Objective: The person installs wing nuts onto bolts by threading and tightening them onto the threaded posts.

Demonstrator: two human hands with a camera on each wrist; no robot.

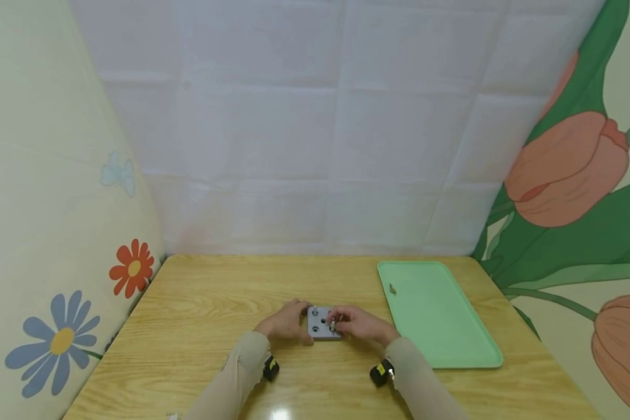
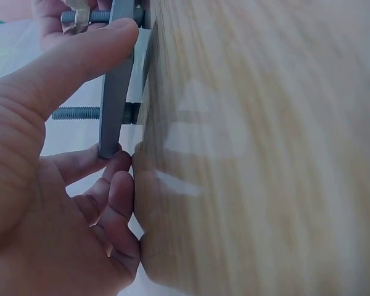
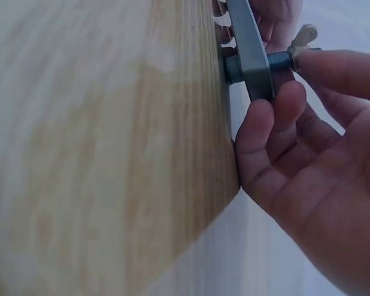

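A grey metal plate (image 1: 324, 335) with holes stands slightly raised on the wooden table, bolt heads beneath it. My left hand (image 1: 286, 322) grips its left side, thumb along the near edge and fingers at the far side. In the left wrist view a bare threaded bolt (image 2: 77, 113) sticks up through the plate. Over the plate's right side, my right hand (image 1: 364, 325) pinches a wing nut (image 3: 306, 36) on another upright bolt (image 3: 280, 60). Its other fingers touch the plate's edge. Part of the wing nut is hidden behind the fingertips.
A light green tray (image 1: 430, 315) lies to the right on the wooden table (image 1: 215, 291), with a small brass-coloured piece (image 1: 392, 289) near its left rim. A white cloth (image 1: 315, 146) hangs behind the table. A small object at the bottom edge is cut off.
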